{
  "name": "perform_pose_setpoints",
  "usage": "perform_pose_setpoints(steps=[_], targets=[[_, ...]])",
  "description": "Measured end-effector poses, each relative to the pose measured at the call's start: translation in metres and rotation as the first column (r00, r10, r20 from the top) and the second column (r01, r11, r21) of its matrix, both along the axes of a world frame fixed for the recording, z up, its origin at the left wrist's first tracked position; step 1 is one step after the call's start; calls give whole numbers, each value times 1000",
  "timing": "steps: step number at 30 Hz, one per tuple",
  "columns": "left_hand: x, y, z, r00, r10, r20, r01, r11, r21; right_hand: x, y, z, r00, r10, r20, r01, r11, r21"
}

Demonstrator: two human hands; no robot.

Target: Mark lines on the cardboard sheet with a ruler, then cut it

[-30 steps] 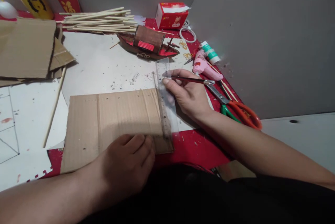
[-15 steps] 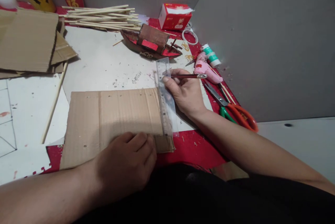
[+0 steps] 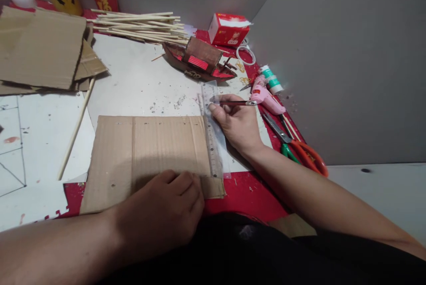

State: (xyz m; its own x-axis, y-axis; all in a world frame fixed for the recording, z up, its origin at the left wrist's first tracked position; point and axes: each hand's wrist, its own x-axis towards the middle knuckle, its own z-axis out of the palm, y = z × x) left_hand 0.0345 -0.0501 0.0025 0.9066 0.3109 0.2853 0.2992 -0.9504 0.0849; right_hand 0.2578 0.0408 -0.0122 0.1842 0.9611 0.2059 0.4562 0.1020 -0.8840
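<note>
1. A red table surface (image 3: 246, 200) bears everything, with a large flat white sheet (image 3: 133, 94) spread over part of it.
2. A rectangular tan corrugated cardboard panel (image 3: 166, 143) lies flat in front of the person, partly over the white sheet, with small dark marks near its far edge.
3. A stack of flat brown cardboard pieces (image 3: 40, 49) sits at the far left.
4. A loose bundle of thin pale wooden sticks (image 3: 143, 25) lies at the back.
5. A dark brown model boat with red panels (image 3: 199, 58) rests just in front of those sticks.
6. Metal scissors with orange and green handles (image 3: 308, 156) lie to the right, near a pink glue gun (image 3: 266, 98).
7. The left hand (image 3: 169, 207) rests on the panel's near part, fingers curled inward; whether they grip anything cannot be told.
8. The right hand (image 3: 239, 125) has thumb and fingers closed on a clear plastic ruler (image 3: 213, 147), lying along the panel's right edge.
9. A slim dark pen (image 3: 233, 103) is held crosswise in that same hand.
</note>
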Motion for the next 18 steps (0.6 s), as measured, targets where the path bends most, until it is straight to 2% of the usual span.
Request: perform_pose_setpoints(steps=[18], targets=[[-2, 0, 2, 999, -25, -47, 26, 999, 26, -2, 5, -1, 999, -6, 51, 7, 1000, -11]])
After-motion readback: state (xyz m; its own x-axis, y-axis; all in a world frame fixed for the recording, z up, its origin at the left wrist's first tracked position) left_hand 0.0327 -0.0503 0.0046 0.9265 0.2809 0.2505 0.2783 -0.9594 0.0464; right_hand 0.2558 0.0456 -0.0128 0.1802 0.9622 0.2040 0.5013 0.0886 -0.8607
